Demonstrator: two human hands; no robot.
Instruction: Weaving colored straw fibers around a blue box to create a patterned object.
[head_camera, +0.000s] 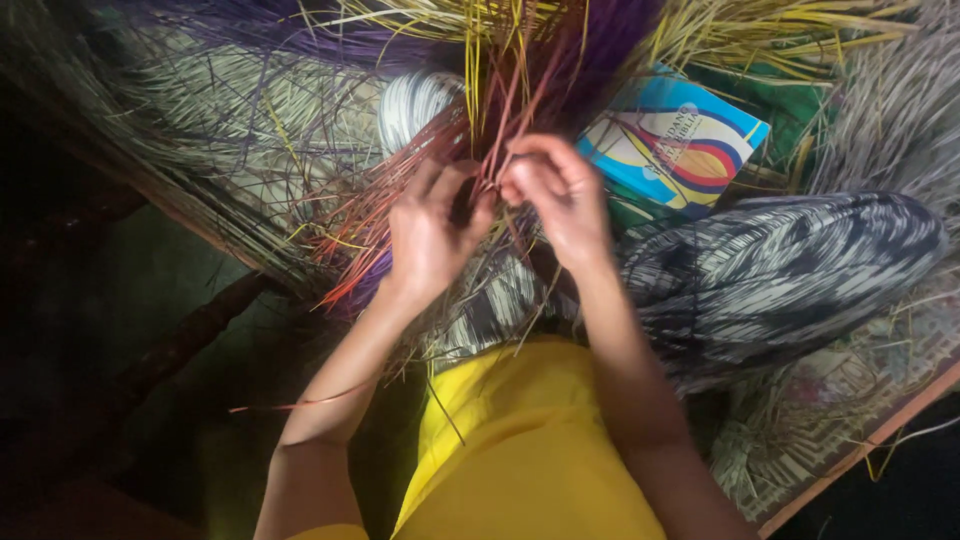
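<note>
Hands (495, 205) amid strands (510, 95) (crowded)

Dry, matt plant-fibre strips, red (500, 110), yellow (480, 30) and purple (600, 50), are looking thin and stiff between the bare left hand (430, 235) and right hand (560, 195). A glossy paper booklet (670, 145) is catching the light. Soft black-and-white patterned cloth (780, 270) is draping smoothly, a yellow cloth garment (520, 450) is showing matt, and the woven mat (830, 420) is looking coarse.
</note>
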